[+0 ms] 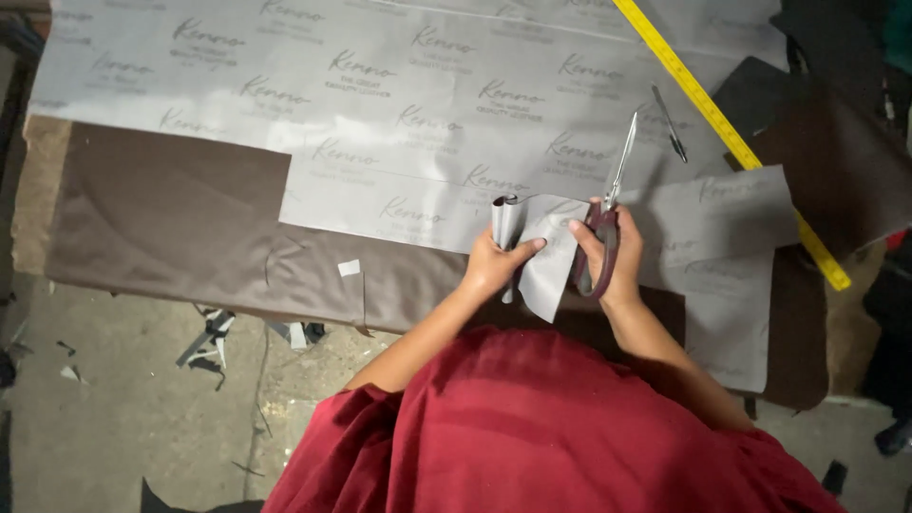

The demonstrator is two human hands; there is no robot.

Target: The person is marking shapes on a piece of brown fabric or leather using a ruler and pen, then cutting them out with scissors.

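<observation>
Left hand (494, 261) pinches a curled grey sheet piece (546, 256); right hand (608, 252) grips maroon-handled scissors (608, 204), blades pointing away.

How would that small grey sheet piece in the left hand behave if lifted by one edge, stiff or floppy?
Probably floppy: the grey piece curls into a roll where the left hand pinches it. Likely light, since a few fingers hold it up. It seems thin enough to cut easily, as the scissors in the right hand work through it.
</observation>
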